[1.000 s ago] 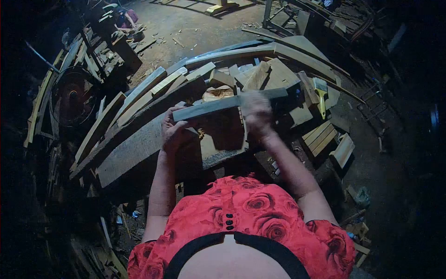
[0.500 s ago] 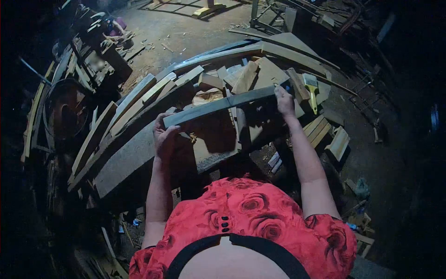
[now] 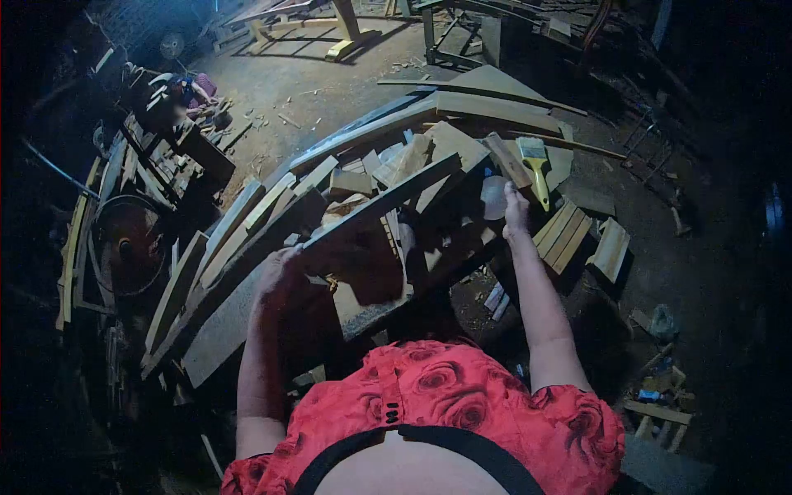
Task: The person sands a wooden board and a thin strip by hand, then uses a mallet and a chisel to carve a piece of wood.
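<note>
My left hand [image 3: 279,271], in shadow, is closed on the near left end of a long wooden strip [image 3: 388,198]. The strip slants up to the right, above the cluttered bench, and its far end is unsupported by my other hand. My right hand [image 3: 516,210] is closed on a pale, flat, whitish piece [image 3: 494,198], whose material I cannot make out. Just beyond that hand lies a paintbrush [image 3: 536,173] with a yellow handle and light bristles. A short wooden block [image 3: 506,161] rests beside the brush.
Several timber lengths [image 3: 239,227] lie along the bench's left side, and a long curved board [image 3: 495,111] runs along its back. Wood pieces [image 3: 563,235] are stacked at the right. A round metal drum [image 3: 128,247] stands at the left. Another person [image 3: 194,91] is at the far left.
My right hand has let go of the strip's right end and now holds the pale piece. The strip, still in my left hand, slants more steeply. The view has shifted.
</note>
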